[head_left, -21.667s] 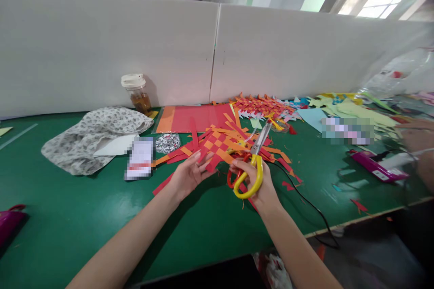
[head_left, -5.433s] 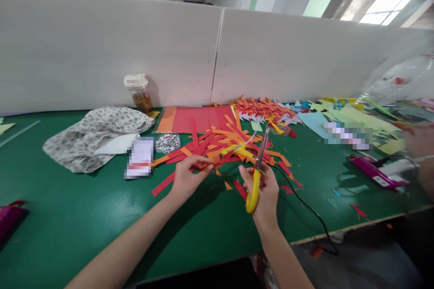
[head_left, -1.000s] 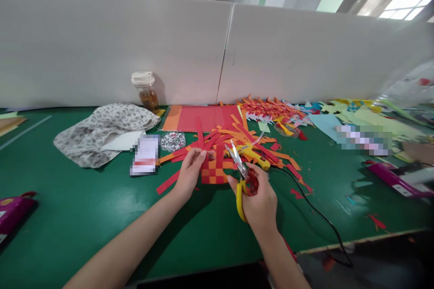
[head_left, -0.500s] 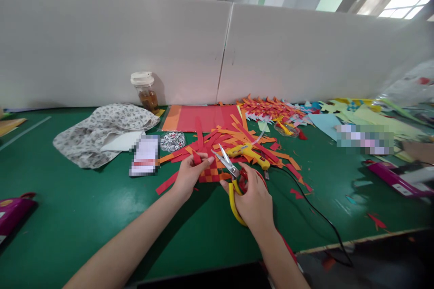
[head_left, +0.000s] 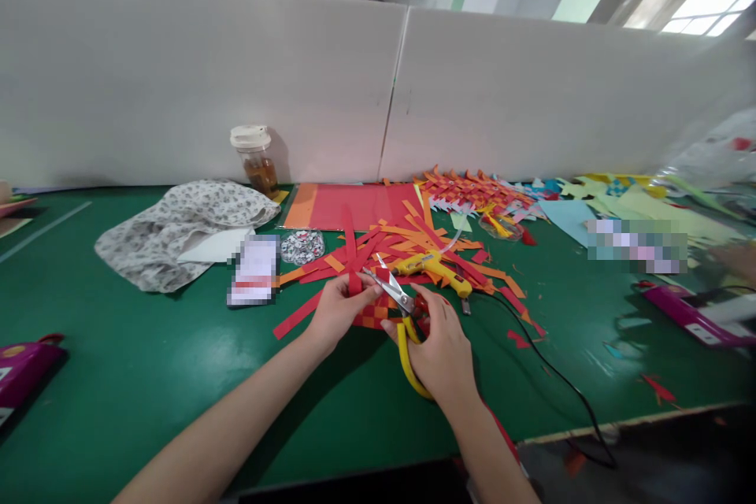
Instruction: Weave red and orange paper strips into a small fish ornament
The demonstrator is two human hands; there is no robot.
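My left hand [head_left: 341, 309] pinches a red paper strip [head_left: 350, 240] that rises from the near side of a woven red and orange paper piece [head_left: 373, 319]. Wrapped round the yellow and red handles of a pair of scissors [head_left: 404, 301] is my right hand [head_left: 440, 342]. The blades point up and left, close to my left fingertips, and a small red bit of paper [head_left: 383, 274] lies at them. Behind both hands spreads a pile of loose red and orange strips [head_left: 413, 238]. A yellow glue gun [head_left: 435, 268] rests on that pile.
A phone [head_left: 254, 269], a bag of small pieces [head_left: 302, 247], a patterned cloth [head_left: 177, 232] and a lidded drink cup [head_left: 253, 159] stand or lie leftward. Red sheets [head_left: 354, 206] lie behind. The glue gun's black cord [head_left: 552, 366] runs right. A white partition [head_left: 236, 87] borders the green table.
The scissor blades have drawn closer together, and a red bit of paper now shows at them. My left hand has shifted slightly right and nearer with the woven piece.
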